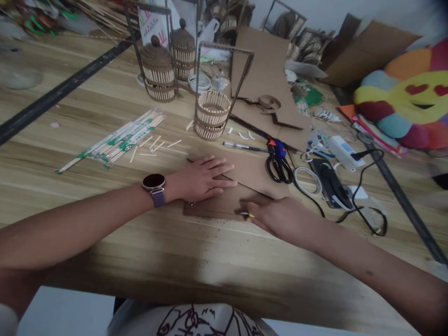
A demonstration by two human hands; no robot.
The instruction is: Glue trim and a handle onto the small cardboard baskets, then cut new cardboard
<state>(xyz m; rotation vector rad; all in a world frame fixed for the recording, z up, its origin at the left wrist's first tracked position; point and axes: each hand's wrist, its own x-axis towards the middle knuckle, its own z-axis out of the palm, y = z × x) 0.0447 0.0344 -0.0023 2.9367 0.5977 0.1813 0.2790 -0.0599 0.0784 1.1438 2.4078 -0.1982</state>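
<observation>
My left hand (205, 178), with a watch (154, 182) on the wrist, lies flat on a piece of brown cardboard (213, 207), fingers spread. A dark line or edge runs across the cardboard under the fingers and toward my right hand. My right hand (275, 215) is closed around a small utility knife (251, 215); only its yellow part and pale tip show, at the cardboard near its front edge. The rest of the knife is hidden by the hand. Just behind lie black-handled scissors (279, 168) and a pen (245, 146).
An open stick basket (211, 114) with a tall handle stands behind my left hand; lidded baskets (157, 77) are farther back. Packaged sticks (119, 137) lie left. To the right are a tape roll (307, 181), black cable (357, 196) and power strip (346, 151).
</observation>
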